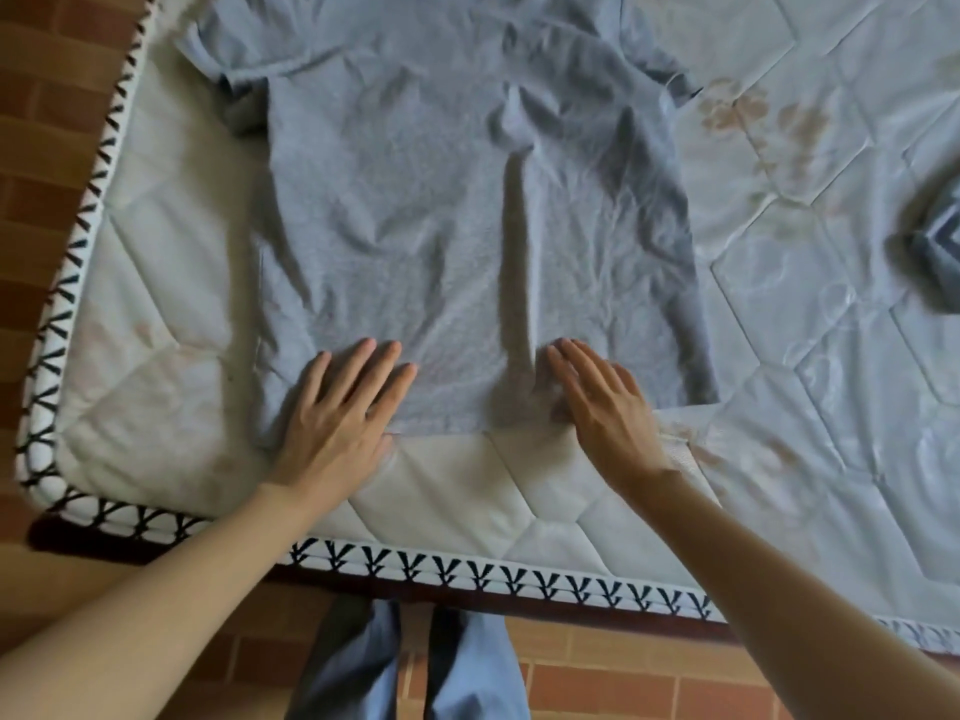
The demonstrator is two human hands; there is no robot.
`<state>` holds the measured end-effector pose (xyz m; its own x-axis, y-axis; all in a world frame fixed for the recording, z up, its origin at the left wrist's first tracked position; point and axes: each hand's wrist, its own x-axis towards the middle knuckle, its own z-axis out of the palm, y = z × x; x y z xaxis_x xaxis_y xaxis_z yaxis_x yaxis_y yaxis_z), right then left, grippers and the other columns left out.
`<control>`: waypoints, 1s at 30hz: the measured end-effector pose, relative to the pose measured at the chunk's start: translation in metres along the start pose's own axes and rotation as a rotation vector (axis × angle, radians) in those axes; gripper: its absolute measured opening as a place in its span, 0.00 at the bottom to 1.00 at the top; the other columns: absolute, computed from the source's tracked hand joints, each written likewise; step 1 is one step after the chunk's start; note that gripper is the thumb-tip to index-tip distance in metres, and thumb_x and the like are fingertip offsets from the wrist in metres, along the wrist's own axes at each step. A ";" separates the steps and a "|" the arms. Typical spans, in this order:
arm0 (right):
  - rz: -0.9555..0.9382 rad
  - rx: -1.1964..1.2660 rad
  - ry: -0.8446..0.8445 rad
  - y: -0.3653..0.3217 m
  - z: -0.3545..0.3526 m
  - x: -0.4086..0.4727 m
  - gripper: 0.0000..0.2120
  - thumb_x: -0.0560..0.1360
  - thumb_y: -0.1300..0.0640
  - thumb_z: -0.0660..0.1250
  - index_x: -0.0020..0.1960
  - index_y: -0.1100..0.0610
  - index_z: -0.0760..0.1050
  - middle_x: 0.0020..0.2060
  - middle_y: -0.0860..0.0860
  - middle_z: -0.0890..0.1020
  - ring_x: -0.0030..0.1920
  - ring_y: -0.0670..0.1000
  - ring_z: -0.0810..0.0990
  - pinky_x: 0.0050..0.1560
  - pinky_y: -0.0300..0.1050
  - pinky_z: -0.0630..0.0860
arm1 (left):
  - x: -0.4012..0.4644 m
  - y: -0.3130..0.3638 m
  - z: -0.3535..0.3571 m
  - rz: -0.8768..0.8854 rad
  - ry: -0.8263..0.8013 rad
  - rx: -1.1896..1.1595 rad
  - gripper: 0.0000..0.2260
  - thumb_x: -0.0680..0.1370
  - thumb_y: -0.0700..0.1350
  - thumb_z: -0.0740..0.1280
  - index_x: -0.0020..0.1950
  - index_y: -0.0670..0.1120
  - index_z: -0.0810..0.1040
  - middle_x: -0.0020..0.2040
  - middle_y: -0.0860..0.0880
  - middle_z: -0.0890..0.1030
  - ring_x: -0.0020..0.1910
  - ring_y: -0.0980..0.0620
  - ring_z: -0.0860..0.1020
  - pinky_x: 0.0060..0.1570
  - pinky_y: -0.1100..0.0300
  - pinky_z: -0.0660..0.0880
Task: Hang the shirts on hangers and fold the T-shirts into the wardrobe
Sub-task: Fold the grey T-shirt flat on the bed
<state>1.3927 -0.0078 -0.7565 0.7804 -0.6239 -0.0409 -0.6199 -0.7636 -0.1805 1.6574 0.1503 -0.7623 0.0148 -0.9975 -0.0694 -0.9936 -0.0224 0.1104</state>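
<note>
No legible text, label, brand, number or sign is seen anywhere. Along the mattress edge trim (467, 569) a repeated dark V-shaped motif is printed, but it reads as pattern only, not lettering. The grey T-shirt (447, 210) is plain, no print or tag shown. The dark folded item (935, 246) at the right edge is too blurred to read.

We could not see the collar of the pale grey cotton T-shirt (467, 210), cut off by the frame's top edge. At the right edge, a dark grey patterned cloth bundle (935, 252) was blurred and cropped, so we could not identify it.
</note>
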 end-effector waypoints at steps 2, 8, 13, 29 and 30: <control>0.040 -0.041 0.046 -0.003 -0.007 0.013 0.23 0.70 0.66 0.58 0.64 0.61 0.77 0.60 0.56 0.80 0.61 0.58 0.78 0.47 0.49 0.78 | 0.004 0.002 -0.003 -0.027 0.095 -0.043 0.23 0.74 0.36 0.57 0.68 0.41 0.76 0.68 0.42 0.76 0.66 0.39 0.75 0.62 0.40 0.71; 0.207 -0.103 -0.035 -0.006 -0.024 0.037 0.15 0.59 0.73 0.74 0.39 0.58 0.75 0.32 0.51 0.76 0.31 0.55 0.76 0.28 0.34 0.44 | 0.018 -0.004 -0.024 -0.221 0.135 -0.159 0.16 0.64 0.29 0.64 0.47 0.41 0.82 0.39 0.44 0.79 0.38 0.41 0.79 0.30 0.52 0.75; 0.063 -0.113 -0.002 -0.013 -0.039 0.018 0.10 0.62 0.71 0.67 0.35 0.58 0.75 0.29 0.52 0.75 0.29 0.56 0.76 0.24 0.38 0.55 | -0.006 -0.007 -0.039 -0.160 0.096 -0.161 0.19 0.57 0.24 0.68 0.45 0.38 0.84 0.38 0.42 0.83 0.33 0.42 0.81 0.29 0.52 0.78; -0.306 0.006 -0.187 -0.037 -0.024 -0.113 0.11 0.67 0.63 0.58 0.36 0.53 0.78 0.34 0.47 0.78 0.32 0.49 0.76 0.28 0.41 0.72 | -0.126 -0.023 -0.048 0.176 -0.163 -0.048 0.26 0.66 0.28 0.56 0.58 0.41 0.83 0.59 0.44 0.82 0.58 0.44 0.81 0.63 0.50 0.64; -0.295 0.030 -0.213 -0.037 -0.027 -0.116 0.12 0.66 0.61 0.56 0.35 0.53 0.78 0.33 0.47 0.77 0.32 0.49 0.76 0.26 0.41 0.70 | -0.128 -0.025 -0.050 0.171 -0.177 -0.042 0.27 0.66 0.28 0.56 0.58 0.41 0.83 0.60 0.45 0.82 0.59 0.45 0.80 0.63 0.50 0.64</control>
<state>1.3231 0.0880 -0.7189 0.9266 -0.3265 -0.1865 -0.3656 -0.8983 -0.2437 1.6858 0.2754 -0.7067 -0.1770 -0.9598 -0.2179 -0.9744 0.1397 0.1762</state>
